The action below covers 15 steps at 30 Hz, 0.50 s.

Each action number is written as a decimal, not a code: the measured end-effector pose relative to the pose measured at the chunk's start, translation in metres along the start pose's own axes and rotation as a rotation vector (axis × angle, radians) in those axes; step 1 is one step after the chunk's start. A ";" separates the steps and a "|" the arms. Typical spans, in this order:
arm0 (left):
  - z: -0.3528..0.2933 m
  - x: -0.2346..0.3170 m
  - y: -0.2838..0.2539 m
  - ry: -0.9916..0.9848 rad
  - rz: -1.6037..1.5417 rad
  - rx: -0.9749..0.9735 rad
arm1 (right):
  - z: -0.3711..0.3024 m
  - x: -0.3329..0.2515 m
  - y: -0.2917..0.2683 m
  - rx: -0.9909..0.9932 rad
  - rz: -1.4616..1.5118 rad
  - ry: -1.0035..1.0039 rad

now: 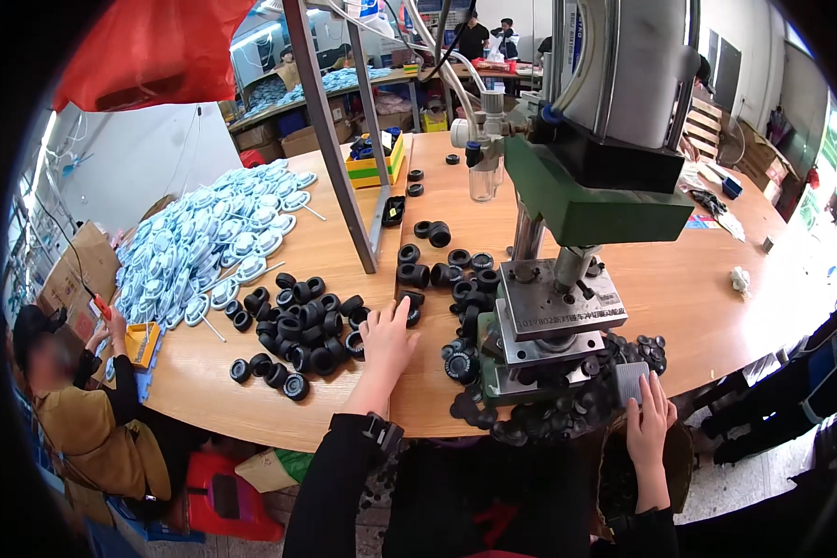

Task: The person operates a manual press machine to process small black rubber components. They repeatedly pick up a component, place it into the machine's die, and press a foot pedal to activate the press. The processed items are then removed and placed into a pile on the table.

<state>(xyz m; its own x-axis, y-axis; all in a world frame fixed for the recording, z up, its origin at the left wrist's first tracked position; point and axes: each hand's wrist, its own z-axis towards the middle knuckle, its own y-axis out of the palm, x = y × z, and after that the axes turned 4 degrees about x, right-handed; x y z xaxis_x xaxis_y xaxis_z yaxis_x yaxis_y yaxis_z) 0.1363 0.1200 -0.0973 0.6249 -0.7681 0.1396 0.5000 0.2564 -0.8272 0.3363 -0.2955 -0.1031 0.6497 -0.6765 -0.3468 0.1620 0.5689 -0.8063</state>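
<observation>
My left hand (388, 346) reaches over the table with its fingers apart, between a heap of small black toy tyres (299, 321) and the press. Its fingertips are close to one black tyre (414, 314), and I see nothing gripped in it. My right hand (649, 418) lies with stretched fingers against a grey ribbed block (631, 381) at the press's right side. Between my hands stands a green bench press (591, 191) with a steel die block (563, 298). Thin black discs (539, 420) pile around its base, and more tyres (446, 276) lie to its left.
A large pile of light blue strapped pieces (205, 237) covers the left of the wooden table (735, 279). A metal frame post (330, 139) stands beside a yellow-green bin (377, 163). A co-worker (112, 409) sits at the left with a red-handled tool. A crumpled white scrap (739, 280) lies right.
</observation>
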 end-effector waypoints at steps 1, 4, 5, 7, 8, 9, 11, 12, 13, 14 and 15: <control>0.004 -0.005 0.005 0.022 0.056 -0.063 | 0.000 -0.003 -0.003 0.017 0.012 -0.017; 0.015 -0.005 0.023 -0.008 0.052 -0.195 | 0.002 -0.006 -0.019 0.076 0.023 -0.047; 0.018 -0.004 0.029 -0.037 0.028 -0.197 | 0.006 -0.008 -0.022 0.096 0.031 -0.056; 0.022 0.001 0.038 -0.040 -0.029 -0.151 | 0.013 -0.017 -0.033 0.149 0.021 -0.077; 0.021 0.004 0.043 -0.038 -0.036 -0.136 | 0.017 -0.021 -0.038 0.160 0.034 -0.089; 0.021 -0.002 0.048 -0.052 -0.017 -0.141 | 0.022 -0.029 -0.039 0.177 0.046 -0.110; 0.021 -0.019 0.056 -0.044 0.032 -0.129 | 0.033 -0.049 -0.037 0.206 0.105 -0.164; 0.019 -0.017 0.056 -0.031 0.030 -0.145 | 0.038 -0.059 -0.035 0.212 0.135 -0.191; 0.022 -0.009 0.050 -0.009 0.025 -0.152 | 0.042 -0.066 -0.036 0.232 0.163 -0.215; 0.023 -0.002 0.043 0.009 0.022 -0.160 | 0.047 -0.075 -0.038 0.256 0.187 -0.245; 0.022 0.001 0.031 -0.015 -0.015 -0.198 | 0.052 -0.088 -0.037 0.243 0.231 -0.246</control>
<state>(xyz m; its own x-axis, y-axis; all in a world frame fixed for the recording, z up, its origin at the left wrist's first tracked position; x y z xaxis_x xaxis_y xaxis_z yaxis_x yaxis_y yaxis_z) 0.1656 0.1402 -0.1113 0.6278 -0.7619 0.1591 0.3822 0.1237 -0.9158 0.3119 -0.2327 -0.0180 0.8429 -0.4029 -0.3567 0.1428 0.8066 -0.5737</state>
